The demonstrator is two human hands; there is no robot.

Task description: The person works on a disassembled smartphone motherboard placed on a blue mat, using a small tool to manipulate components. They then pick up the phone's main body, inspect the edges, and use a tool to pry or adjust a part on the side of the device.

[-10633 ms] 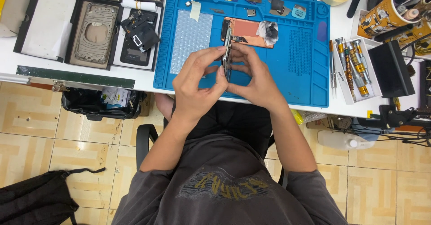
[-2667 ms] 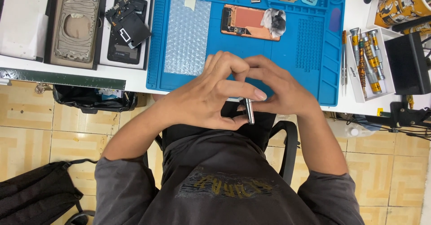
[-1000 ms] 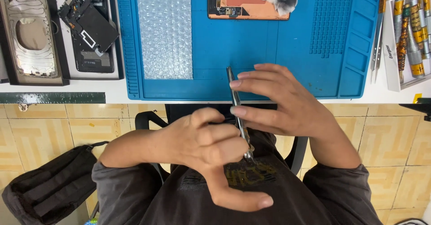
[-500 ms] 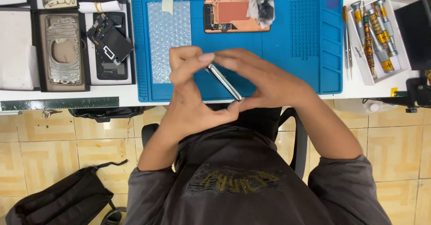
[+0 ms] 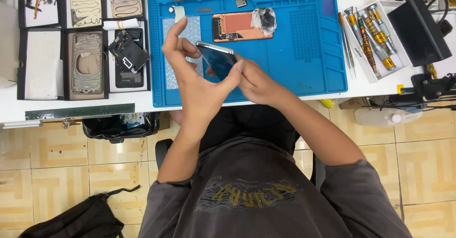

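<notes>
Near the frame's centre, above your lap, both your hands meet on a thin dark glass phone panel with a silver edge. Your left hand pinches its lower corner, upper fingers spread; your right hand curls against its right side. Beyond lies the blue silicone repair mat, an opened orange-backed phone resting on it.

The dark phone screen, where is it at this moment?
In the head view the phone screen is held up between the left hand and the right hand, above the near left part of the blue mat, just below the orange phone body.
</notes>
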